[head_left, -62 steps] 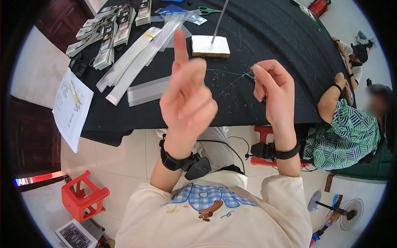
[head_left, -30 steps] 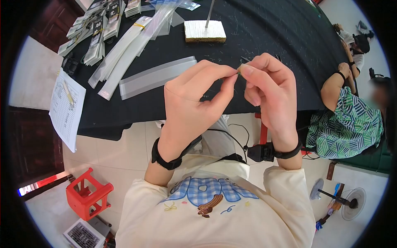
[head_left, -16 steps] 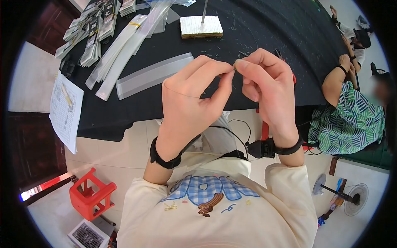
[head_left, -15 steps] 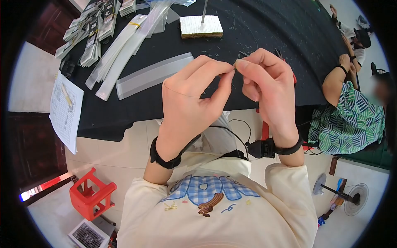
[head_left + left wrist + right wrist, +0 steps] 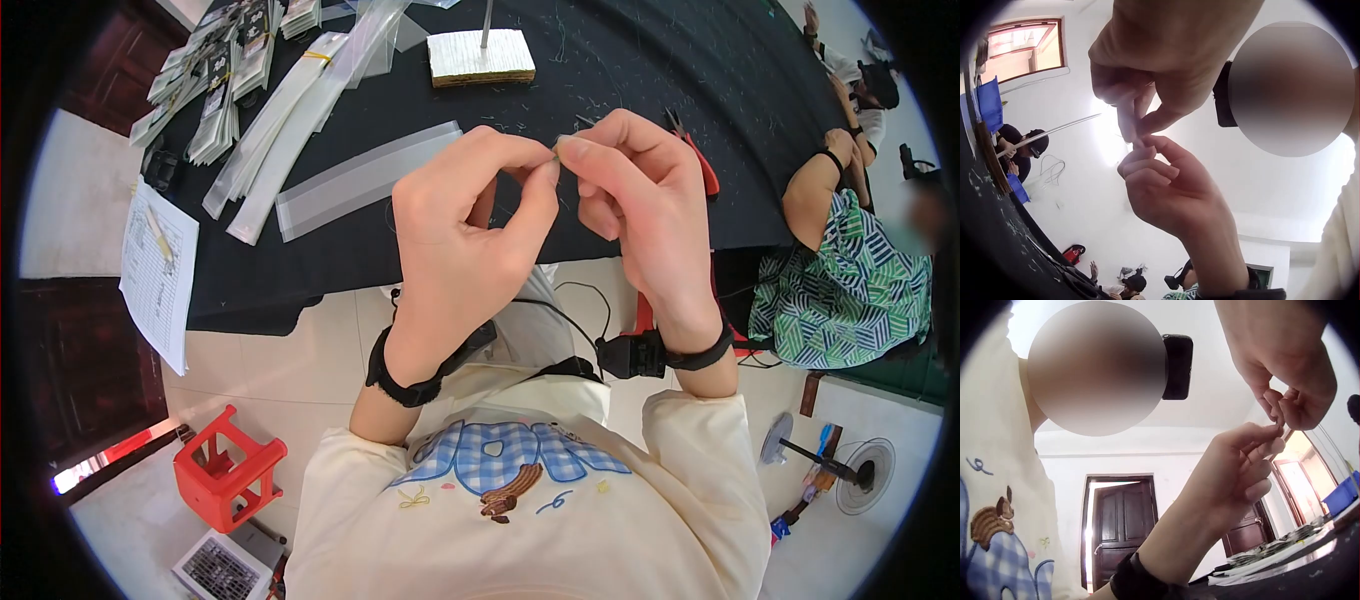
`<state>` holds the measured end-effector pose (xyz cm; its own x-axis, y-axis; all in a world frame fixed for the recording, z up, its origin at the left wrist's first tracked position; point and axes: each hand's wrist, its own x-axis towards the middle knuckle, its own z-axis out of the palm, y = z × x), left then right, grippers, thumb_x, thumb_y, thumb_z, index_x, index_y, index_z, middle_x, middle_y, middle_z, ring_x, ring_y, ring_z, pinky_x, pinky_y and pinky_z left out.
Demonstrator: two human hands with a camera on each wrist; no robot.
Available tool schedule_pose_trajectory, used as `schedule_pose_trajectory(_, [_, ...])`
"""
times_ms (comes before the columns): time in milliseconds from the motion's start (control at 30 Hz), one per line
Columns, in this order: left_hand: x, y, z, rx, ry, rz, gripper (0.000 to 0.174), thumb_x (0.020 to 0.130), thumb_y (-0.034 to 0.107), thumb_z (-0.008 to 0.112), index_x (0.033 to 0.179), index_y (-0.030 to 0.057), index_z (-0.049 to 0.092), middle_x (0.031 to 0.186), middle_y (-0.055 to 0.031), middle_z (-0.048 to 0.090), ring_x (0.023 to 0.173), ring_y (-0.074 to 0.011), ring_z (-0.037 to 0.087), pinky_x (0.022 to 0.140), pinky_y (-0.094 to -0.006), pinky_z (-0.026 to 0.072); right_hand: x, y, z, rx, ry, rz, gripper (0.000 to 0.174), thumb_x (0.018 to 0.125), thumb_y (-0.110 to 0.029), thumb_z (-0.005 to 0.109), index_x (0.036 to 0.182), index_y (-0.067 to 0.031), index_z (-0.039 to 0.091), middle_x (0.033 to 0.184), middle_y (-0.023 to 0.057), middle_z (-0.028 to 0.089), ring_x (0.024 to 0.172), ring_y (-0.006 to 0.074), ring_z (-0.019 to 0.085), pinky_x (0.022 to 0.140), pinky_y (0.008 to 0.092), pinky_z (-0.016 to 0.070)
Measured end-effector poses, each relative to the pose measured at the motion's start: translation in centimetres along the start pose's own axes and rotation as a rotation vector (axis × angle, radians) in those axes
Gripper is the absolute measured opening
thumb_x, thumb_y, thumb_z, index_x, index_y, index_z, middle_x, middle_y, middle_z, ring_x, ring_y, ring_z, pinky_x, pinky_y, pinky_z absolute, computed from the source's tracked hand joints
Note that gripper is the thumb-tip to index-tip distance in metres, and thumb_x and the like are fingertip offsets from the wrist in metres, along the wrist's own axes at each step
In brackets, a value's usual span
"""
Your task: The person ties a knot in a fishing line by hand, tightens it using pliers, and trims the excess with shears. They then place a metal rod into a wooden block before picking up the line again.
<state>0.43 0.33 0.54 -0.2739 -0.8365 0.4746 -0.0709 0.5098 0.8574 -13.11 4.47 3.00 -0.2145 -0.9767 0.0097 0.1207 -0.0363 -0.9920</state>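
Note:
My left hand (image 5: pixel 465 215) and right hand (image 5: pixel 655 200) meet fingertip to fingertip above the near edge of the table. Between thumb and index finger, each pinches the same thin thread-like line (image 5: pixel 556 150), of which only a tiny greenish bit shows; the fingertips hide the rest. The other right fingers are curled in. In the left wrist view the left hand (image 5: pixel 1166 62) comes from above, its tips touching those of the right hand (image 5: pixel 1175 194). The right wrist view has the right hand (image 5: pixel 1285 362) above and the left hand (image 5: pixel 1229 469) below.
Black cloth covers the table (image 5: pixel 600 60). A white-topped block (image 5: pixel 480 58) bears an upright metal rod. Clear plastic sleeves (image 5: pixel 365 180), bundled strips (image 5: pixel 290 130) and printed packs (image 5: pixel 215 110) lie left. Red-handled pliers (image 5: pixel 705 170) lie right, near a seated person (image 5: pixel 840 270).
The left hand, first raised with its index finger extended, has come to the right hand's fingertips and pinches there. The line across its back has become fainter. The head view has shifted, revealing the pliers.

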Motion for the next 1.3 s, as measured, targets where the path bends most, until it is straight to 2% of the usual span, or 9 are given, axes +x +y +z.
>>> schedule_pose_trajectory(500, [0.1, -1.2, 0.6, -0.234, 0.012, -0.125, 0.001, 0.074, 0.002, 0.061, 0.073, 0.0015, 0.061, 0.062, 0.0030, 0.055, 0.043, 0.0002, 0.029, 0.039, -0.0193, 0.0189, 0.4, -0.4, -1.5, -0.155, -0.029, 0.103, 0.021, 0.086, -0.021, 0.058, 0.088, -0.0011, 0.063, 0.069, 0.0002, 0.058, 0.053, 0.0015, 0.045, 0.046, 0.0166, 0.0337])
schedule_pose_trajectory(567, [0.2, -1.0, 0.5, -0.212, 0.026, -0.110, 0.001, 0.073, 0.001, 0.061, 0.073, 0.0020, 0.060, 0.062, 0.0030, 0.055, 0.043, -0.0001, 0.029, 0.039, -0.0192, 0.0192, 0.5, 0.6, -2.7, -0.385, 0.110, -0.149, 0.021, 0.088, -0.020, 0.054, 0.089, -0.0006, 0.063, 0.068, 0.0006, 0.059, 0.054, 0.0037, 0.048, 0.049, 0.0184, 0.0377])
schedule_pose_trajectory(600, [0.2, -0.8, 0.3, -0.115, 0.035, -0.070, 0.004, 0.072, 0.000, 0.062, 0.073, 0.0027, 0.060, 0.061, 0.0027, 0.054, 0.042, -0.0008, 0.031, 0.039, -0.0194, 0.0201, 0.6, 1.4, -3.9, -0.643, 0.176, -0.205, 0.017, 0.087, -0.014, 0.053, 0.090, -0.0001, 0.062, 0.074, 0.0051, 0.060, 0.062, 0.0138, 0.055, 0.060, 0.0256, 0.0450])
schedule_pose_trajectory(633, [0.2, -0.6, 0.2, -0.018, 0.044, -0.029, 0.006, 0.070, -0.001, 0.062, 0.073, 0.0035, 0.060, 0.061, 0.0024, 0.054, 0.042, -0.0015, 0.032, 0.039, -0.0196, 0.0209, 0.8, 2.6, -5.4, -0.644, 0.173, -0.202, 0.017, 0.087, -0.014, 0.053, 0.090, -0.0001, 0.062, 0.074, 0.0051, 0.060, 0.062, 0.0138, 0.055, 0.060, 0.0256, 0.0450])
schedule_pose_trajectory(700, [0.3, -0.8, 0.3, 0.049, 0.050, 0.070, 0.006, 0.072, -0.002, 0.063, 0.074, 0.0027, 0.060, 0.062, 0.0026, 0.054, 0.042, -0.0008, 0.030, 0.039, -0.0198, 0.0186, 1.0, 5.0, -8.1, -1.393, 0.327, -0.500, 0.015, 0.084, -0.010, 0.055, 0.092, 0.0008, 0.061, 0.084, 0.0110, 0.060, 0.079, 0.0252, 0.056, 0.075, 0.0333, 0.0458])
schedule_pose_trajectory(800, [0.7, -1.0, 0.4, 0.172, 0.064, 0.255, 0.008, 0.072, -0.004, 0.064, 0.075, 0.0022, 0.059, 0.063, 0.0022, 0.053, 0.041, -0.0009, 0.029, 0.039, -0.0201, 0.0166, 1.2, 6.4, -10.1, -1.459, 0.303, -0.420, 0.016, 0.081, -0.006, 0.056, 0.095, 0.0010, 0.060, 0.093, 0.0136, 0.058, 0.092, 0.0296, 0.052, 0.084, 0.0364, 0.0426])
schedule_pose_trajectory(1033, [1.3, -1.4, 0.4, 0.331, 0.091, 0.399, 0.011, 0.070, -0.006, 0.064, 0.074, 0.0027, 0.059, 0.062, 0.0007, 0.052, 0.040, -0.0024, 0.028, 0.038, -0.0206, 0.0173, 1.2, 5.2, -10.8, -1.538, 0.132, -0.457, 0.019, 0.078, -0.007, 0.059, 0.095, 0.0004, 0.060, 0.092, 0.0118, 0.059, 0.092, 0.0273, 0.053, 0.083, 0.0359, 0.0433])
schedule_pose_trajectory(1167, [1.4, -1.6, 0.3, 0.324, 0.102, 0.382, 0.010, 0.070, -0.006, 0.063, 0.075, 0.0031, 0.060, 0.062, 0.0012, 0.053, 0.041, -0.0017, 0.029, 0.038, -0.0205, 0.0175, 1.3, 3.7, -9.6, -1.439, 0.183, -0.260, 0.025, 0.075, -0.009, 0.063, 0.098, -0.0004, 0.059, 0.089, 0.0111, 0.061, 0.074, 0.0245, 0.057, 0.071, 0.0339, 0.0471])
schedule_pose_trajectory(1300, [1.4, -1.6, 0.1, 0.040, 0.011, 0.059, 0.004, 0.073, -0.002, 0.062, 0.075, 0.0015, 0.060, 0.063, 0.0009, 0.054, 0.040, -0.0009, 0.032, 0.038, -0.0183, 0.0189, -0.3, 2.0, -8.7, -1.183, 0.205, -0.160, 0.030, 0.073, -0.011, 0.065, 0.100, 0.0005, 0.057, 0.083, 0.0104, 0.060, 0.056, 0.0184, 0.052, 0.057, 0.0281, 0.0450])
